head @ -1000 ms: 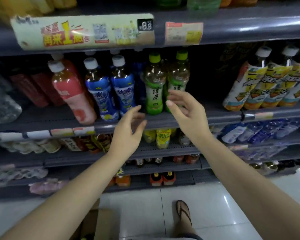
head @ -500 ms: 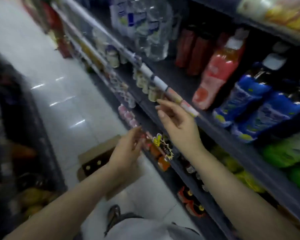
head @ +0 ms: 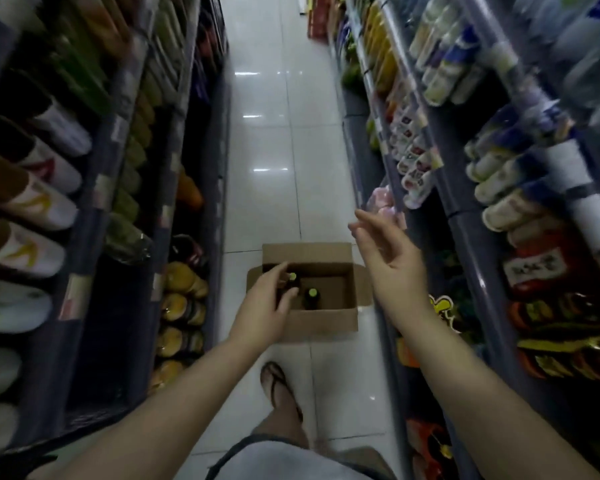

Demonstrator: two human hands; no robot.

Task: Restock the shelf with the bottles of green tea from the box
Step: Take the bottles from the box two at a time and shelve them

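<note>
An open cardboard box (head: 323, 320) stands on the white floor tiles in the aisle. Inside it I see two dark green tea bottles with light green caps, one (head: 292, 276) at the left and one (head: 312, 293) nearer the middle. My left hand (head: 264, 310) hangs over the box's left side, fingers loosely curved around the left cap in the image, holding nothing. My right hand (head: 392, 268) is up beside the right-hand shelf (head: 465, 237), fingers spread and empty. The green tea row on the shelf is out of view.
Shelves of drinks line both sides of the narrow aisle: the left rack (head: 94, 202) with bottles and jars, the right one with cans, cups and packets. My foot in a sandal (head: 279, 386) stands just before the box. Tiled floor (head: 274, 133) runs on beyond it.
The view has swung from the shelf front down and along the aisle to the box. Both hands left the shelf edge; my left hand dropped over the box, my right hand trails beside the shelf.
</note>
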